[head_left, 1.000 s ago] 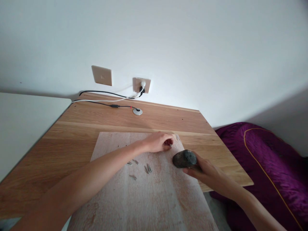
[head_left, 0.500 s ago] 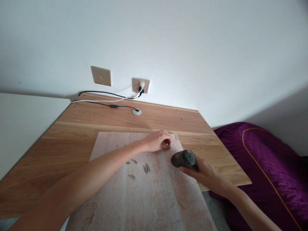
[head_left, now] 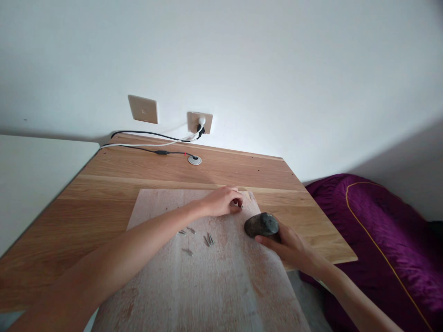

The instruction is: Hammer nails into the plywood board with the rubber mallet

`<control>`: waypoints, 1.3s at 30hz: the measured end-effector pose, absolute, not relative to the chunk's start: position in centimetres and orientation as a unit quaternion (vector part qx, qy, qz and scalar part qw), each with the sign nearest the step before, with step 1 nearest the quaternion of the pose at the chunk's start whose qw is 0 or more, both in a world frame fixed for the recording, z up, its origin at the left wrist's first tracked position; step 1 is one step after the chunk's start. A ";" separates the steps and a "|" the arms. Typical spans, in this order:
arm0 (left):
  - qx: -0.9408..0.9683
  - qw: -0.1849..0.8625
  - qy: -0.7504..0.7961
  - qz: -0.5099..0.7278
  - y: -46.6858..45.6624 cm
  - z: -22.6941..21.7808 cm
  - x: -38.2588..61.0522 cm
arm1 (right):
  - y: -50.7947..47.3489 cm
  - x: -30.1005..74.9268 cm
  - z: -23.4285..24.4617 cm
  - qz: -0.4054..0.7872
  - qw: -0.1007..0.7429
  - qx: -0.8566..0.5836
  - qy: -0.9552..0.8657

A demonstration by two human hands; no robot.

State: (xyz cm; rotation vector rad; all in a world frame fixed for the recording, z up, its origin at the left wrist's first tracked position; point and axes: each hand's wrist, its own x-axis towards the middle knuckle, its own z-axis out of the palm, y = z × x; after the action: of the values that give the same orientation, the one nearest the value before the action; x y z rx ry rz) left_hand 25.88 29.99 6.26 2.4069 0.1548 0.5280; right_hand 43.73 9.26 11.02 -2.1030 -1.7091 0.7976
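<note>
While your right hand (head_left: 294, 247) wraps hammer (head_left: 261, 225) over right edge of board (head_left: 207, 290), expect dense, head-heavy feel; handle mostly hidden, likely best held well back from head. Your left hand (head_left: 223, 201), fingers curled, thumb closed in, seems to pinch small fastener (head_left: 242, 207) near far right corner: probably light, stiff, slick; hold by shank. Loose fasteners (head_left: 211, 239) mid-board.

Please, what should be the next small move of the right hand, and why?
Probably the right hand should bring the hammer over the nail for a light tap. The left hand seems to pinch this nail at the board, near its far right corner, and the hammer is held just beside it. Light, because the left hand is very close.
</note>
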 end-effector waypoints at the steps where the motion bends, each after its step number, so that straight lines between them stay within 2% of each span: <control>1: 0.920 0.330 0.058 0.202 30.0 6.2 25.9 | 9.4 43.7 11.1 0.264 0.162 -0.733 -0.606; 13: 0.917 0.343 0.063 0.192 30.2 6.2 25.8 | 12.9 43.6 14.6 0.146 0.242 -0.752 -0.596; 18: 0.918 0.341 0.072 0.191 30.2 6.3 25.8 | 13.8 42.5 13.5 0.189 0.205 -0.732 -0.621; 23: 0.918 0.338 0.080 0.191 30.2 6.2 25.8 | 12.9 42.9 13.7 0.159 0.223 -0.763 -0.585; 30: 0.922 0.333 0.085 0.179 30.2 6.1 26.1 | 11.6 43.1 12.3 0.196 0.179 -0.767 -0.584; 34: 0.916 0.348 0.079 0.183 30.1 6.1 26.1 | 11.6 43.3 12.0 0.190 0.190 -0.766 -0.584; 39: 0.915 0.348 0.056 0.194 30.1 6.3 25.8 | 12.4 43.1 13.8 0.161 0.215 -0.757 -0.596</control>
State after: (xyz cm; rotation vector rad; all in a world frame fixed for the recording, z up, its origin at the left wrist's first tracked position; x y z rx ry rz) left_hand 25.84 30.14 6.35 2.3729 0.1457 0.5033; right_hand 43.12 12.40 13.80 -2.1000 -1.6519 0.4478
